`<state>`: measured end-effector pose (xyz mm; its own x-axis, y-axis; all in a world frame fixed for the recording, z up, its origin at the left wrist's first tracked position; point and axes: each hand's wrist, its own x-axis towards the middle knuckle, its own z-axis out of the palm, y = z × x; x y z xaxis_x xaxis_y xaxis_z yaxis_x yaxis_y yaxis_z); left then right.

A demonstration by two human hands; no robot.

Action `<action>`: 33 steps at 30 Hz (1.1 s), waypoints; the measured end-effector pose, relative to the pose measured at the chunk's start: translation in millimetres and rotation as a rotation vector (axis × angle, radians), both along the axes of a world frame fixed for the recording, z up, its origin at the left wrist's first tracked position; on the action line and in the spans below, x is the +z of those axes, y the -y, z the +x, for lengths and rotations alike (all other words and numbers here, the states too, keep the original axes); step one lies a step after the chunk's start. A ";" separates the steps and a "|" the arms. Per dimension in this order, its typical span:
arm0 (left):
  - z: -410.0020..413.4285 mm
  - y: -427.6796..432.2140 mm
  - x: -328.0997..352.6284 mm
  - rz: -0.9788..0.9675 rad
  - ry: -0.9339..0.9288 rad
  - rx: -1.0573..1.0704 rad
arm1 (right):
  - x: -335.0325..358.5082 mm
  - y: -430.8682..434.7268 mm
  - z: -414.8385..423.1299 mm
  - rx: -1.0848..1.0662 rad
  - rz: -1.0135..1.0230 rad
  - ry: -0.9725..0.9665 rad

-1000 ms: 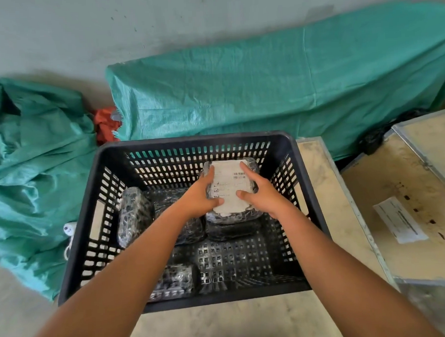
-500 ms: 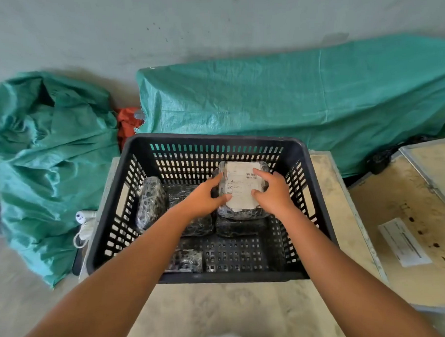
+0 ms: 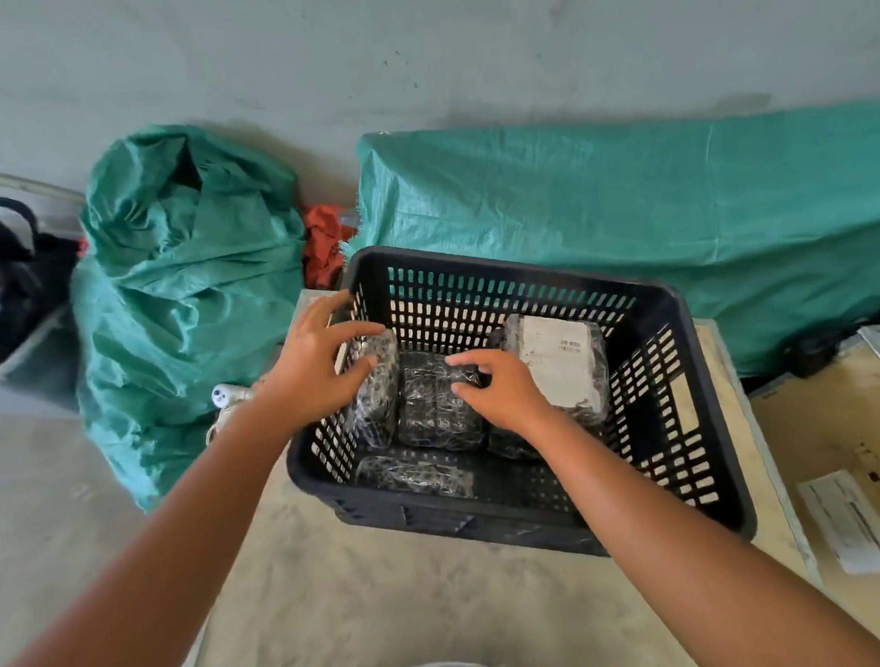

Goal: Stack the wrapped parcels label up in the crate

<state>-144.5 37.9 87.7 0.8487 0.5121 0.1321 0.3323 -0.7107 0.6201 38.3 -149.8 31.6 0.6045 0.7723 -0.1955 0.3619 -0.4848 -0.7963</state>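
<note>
A black slotted crate (image 3: 678, 292) stands on a pale wooden top. Inside at the back right lies a wrapped parcel with its white label up (image 3: 555, 358), resting on another dark parcel. A dark wrapped parcel (image 3: 436, 409) lies in the middle, one stands on edge against the left wall (image 3: 375, 401), and one lies at the front (image 3: 414, 475). My left hand (image 3: 313, 369) hovers open over the crate's left wall and the upright parcel. My right hand (image 3: 501, 391) is open over the middle parcel, fingertips near its top edge.
Green tarpaulin (image 3: 624, 214) covers a long shape behind the crate, and a green sack (image 3: 183, 274) sits to the left with a red cloth (image 3: 323, 242) between them. A wooden case with a paper label (image 3: 849, 517) lies at the right. A white plug (image 3: 226, 393) lies left of the crate.
Both hands have let go of the labelled parcel, which now rests at the crate's back right. They moved left, toward the middle and upright parcels. My view swung to the left.
</note>
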 end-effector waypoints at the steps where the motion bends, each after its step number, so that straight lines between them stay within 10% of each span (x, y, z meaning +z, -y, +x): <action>1: -4.9 -3.1 -5.5 -0.025 -0.047 0.007 | -4.2 -8.9 -3.7 0.026 -0.029 0.009; 22: -16.5 -29.0 -39.8 -0.430 -0.131 0.041 | -133.3 -41.0 -7.7 0.535 -0.619 0.587; 33: -11.2 -27.5 -49.1 -0.437 -0.170 0.146 | -87.9 -64.7 11.0 0.432 -0.505 0.287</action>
